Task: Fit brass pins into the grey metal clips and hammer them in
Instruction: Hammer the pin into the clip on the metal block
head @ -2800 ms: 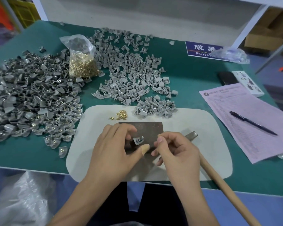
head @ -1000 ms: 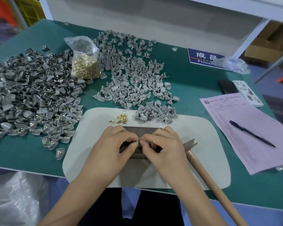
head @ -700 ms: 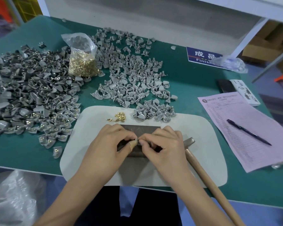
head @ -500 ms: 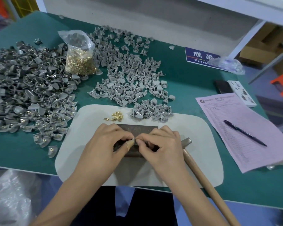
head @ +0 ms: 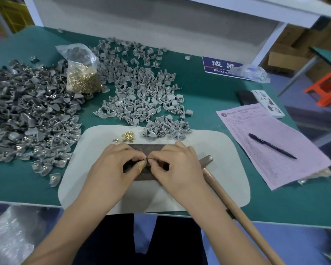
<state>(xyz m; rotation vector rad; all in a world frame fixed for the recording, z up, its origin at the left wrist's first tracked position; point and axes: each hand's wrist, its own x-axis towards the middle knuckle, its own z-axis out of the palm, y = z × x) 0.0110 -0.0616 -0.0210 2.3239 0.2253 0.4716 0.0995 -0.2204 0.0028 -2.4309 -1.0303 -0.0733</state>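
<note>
Here the clip being worked on sits right between the two hands, over the dark metal block on the pale mat. Only a sliver of it shows between the fingertips, and whether a pin is already in it cannot be told. The left hand has its fingers curled in and its thumb, wrapped in tan tape, pressed against the clip. The right hand meets it from the other side, fingers bent, thumb and forefinger pinching at the same spot. The hands touch at their fingertips.

A small heap of loose brass pins lies on the mat just beyond the block, near the left hand. Beside them, on the mat's far edge, is a little cluster of grey clips. More clips spread over the green counter behind, and a big darker pile lies well to the left. A clear bag of pins stands between the two piles.

The hammer lies on the mat just beside the right hand, its wooden handle running off the near edge of the counter.
</note>
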